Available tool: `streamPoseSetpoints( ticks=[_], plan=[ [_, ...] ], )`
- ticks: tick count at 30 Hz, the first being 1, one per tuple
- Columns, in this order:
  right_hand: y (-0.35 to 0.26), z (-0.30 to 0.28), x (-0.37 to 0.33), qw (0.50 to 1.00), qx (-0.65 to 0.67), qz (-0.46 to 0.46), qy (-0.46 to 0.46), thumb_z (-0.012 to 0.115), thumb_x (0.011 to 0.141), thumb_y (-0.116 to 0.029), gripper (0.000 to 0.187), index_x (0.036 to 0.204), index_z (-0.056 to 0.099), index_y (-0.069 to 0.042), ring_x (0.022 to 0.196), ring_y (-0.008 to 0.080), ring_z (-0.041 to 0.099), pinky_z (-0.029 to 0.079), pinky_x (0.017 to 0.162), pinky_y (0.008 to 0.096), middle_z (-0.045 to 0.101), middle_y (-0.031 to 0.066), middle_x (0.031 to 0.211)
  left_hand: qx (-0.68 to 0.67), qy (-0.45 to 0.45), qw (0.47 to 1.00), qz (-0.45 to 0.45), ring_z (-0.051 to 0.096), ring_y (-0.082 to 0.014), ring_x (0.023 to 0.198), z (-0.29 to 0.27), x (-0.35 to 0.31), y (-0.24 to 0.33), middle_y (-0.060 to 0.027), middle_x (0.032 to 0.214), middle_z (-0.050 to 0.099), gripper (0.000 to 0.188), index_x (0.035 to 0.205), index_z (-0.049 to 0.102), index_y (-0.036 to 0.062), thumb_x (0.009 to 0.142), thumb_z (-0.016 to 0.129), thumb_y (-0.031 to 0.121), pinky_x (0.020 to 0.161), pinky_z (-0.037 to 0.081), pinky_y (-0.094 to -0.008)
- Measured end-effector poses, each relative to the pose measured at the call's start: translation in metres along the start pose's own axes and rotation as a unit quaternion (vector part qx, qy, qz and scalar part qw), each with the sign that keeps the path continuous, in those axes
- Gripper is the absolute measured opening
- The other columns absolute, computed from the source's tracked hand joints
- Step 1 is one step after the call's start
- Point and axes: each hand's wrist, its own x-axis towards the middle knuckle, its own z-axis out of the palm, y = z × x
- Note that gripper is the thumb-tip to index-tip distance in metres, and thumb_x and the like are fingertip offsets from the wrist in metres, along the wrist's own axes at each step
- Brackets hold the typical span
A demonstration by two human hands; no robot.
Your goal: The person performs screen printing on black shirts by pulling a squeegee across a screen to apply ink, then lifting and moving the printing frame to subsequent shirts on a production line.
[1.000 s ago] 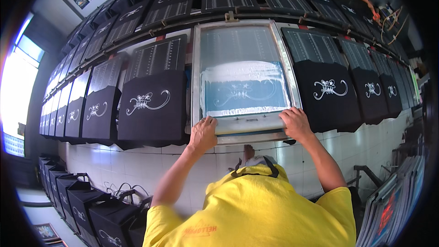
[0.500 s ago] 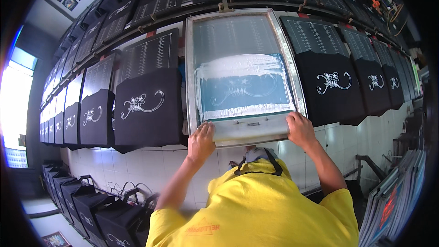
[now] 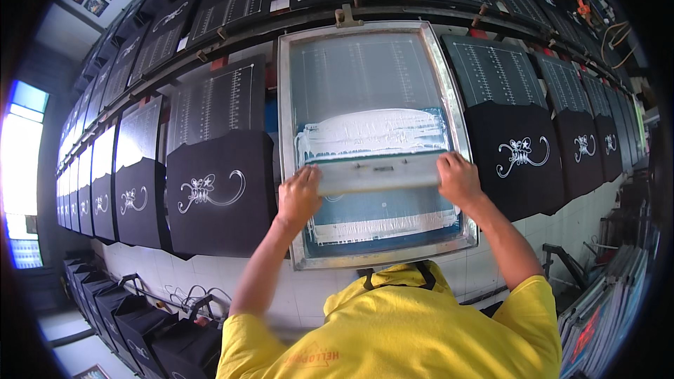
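Grips a long pale squeegee [image 3: 379, 174] by both ends, with the left hand [image 3: 300, 193] curled over one end and the right hand [image 3: 461, 179] curled over the other; holds it crosswise between the hands, above the mesh of a metal screen frame [image 3: 385, 257]; cannot tell the exact set of the thumbs; shows just beyond the hands a broad smear of white ink [image 3: 375, 132], and past that a grey stretch of mesh [image 3: 351, 70] with rows of marks faintly visible through it; shows on the near side of the hands a blue area [image 3: 414, 203] and a thinner strip of white ink [image 3: 386, 227], then the frame's near rim.

Has to the left of the left hand a black shirt [image 3: 221, 217] with a curling white design, on a dark board [image 3: 217, 98] with white markings; has a matching shirt [image 3: 523, 193] to the right of the right hand, with more in rows farther out; includes, well beyond the hands, a clamp [image 3: 346, 16] near the frame's far rim; includes, far beyond the right hand, a co-worker's hand [image 3: 584, 10]; nearer than both hands, shows a yellow shirt [image 3: 414, 330].
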Motion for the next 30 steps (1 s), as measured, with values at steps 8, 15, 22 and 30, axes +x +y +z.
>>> streamPoseSetpoints(
  ticks=[8, 15, 22, 30],
  plan=[
    [0.026, -0.036, 0.08, 0.989, 0.042, 0.048, -0.13, 0.062, 0.069, -0.003, 0.011, 0.08, 0.066, -0.001, 0.08, 0.0382, 0.068, 0.054, 0.074, 0.0476, 0.068, 0.0205, 0.081, -0.022, -0.123, 0.991, -0.056, 0.068, -0.0378, 0.082, -0.025, 0.08, -0.024, -0.0201, 0.086, 0.069, 0.027, 0.092, 0.069, 0.0026, 0.066, 0.061, 0.001, 0.076, 0.055, -0.0448],
    [0.016, -0.077, 0.095, 0.991, 0.06, 0.034, -0.117, 0.062, 0.072, -0.003, 0.014, 0.084, 0.068, -0.004, 0.081, 0.0389, 0.068, 0.054, 0.075, 0.0479, 0.069, 0.0211, 0.08, -0.021, -0.107, 0.991, -0.072, 0.068, -0.0397, 0.082, -0.05, 0.09, -0.024, -0.0211, 0.087, 0.07, 0.031, 0.095, 0.071, 0.0036, 0.067, 0.06, 0.001, 0.078, 0.055, -0.0458],
    [-0.003, -0.092, 0.034, 0.997, 0.026, 0.033, -0.067, 0.061, 0.075, -0.003, 0.017, 0.091, 0.066, -0.005, 0.085, 0.0364, 0.068, 0.055, 0.076, 0.0476, 0.068, 0.0163, 0.088, -0.036, -0.057, 0.996, -0.066, 0.067, -0.0383, 0.085, -0.076, 0.043, 0.016, -0.0175, 0.09, 0.07, 0.031, 0.095, 0.071, 0.0093, 0.068, 0.06, 0.001, 0.078, 0.054, -0.0464],
    [-0.055, -0.05, -0.108, 0.998, 0.054, 0.02, 0.039, 0.062, 0.073, -0.004, 0.02, 0.093, 0.061, -0.006, 0.094, 0.028, 0.065, 0.056, 0.074, 0.0417, 0.065, 0.0075, 0.094, -0.044, -0.027, 0.998, -0.035, 0.067, -0.0323, 0.09, -0.06, -0.092, 0.073, -0.0118, 0.093, 0.067, 0.036, 0.098, 0.062, 0.0045, 0.064, 0.06, -0.005, 0.073, 0.057, -0.0419]
  ],
)
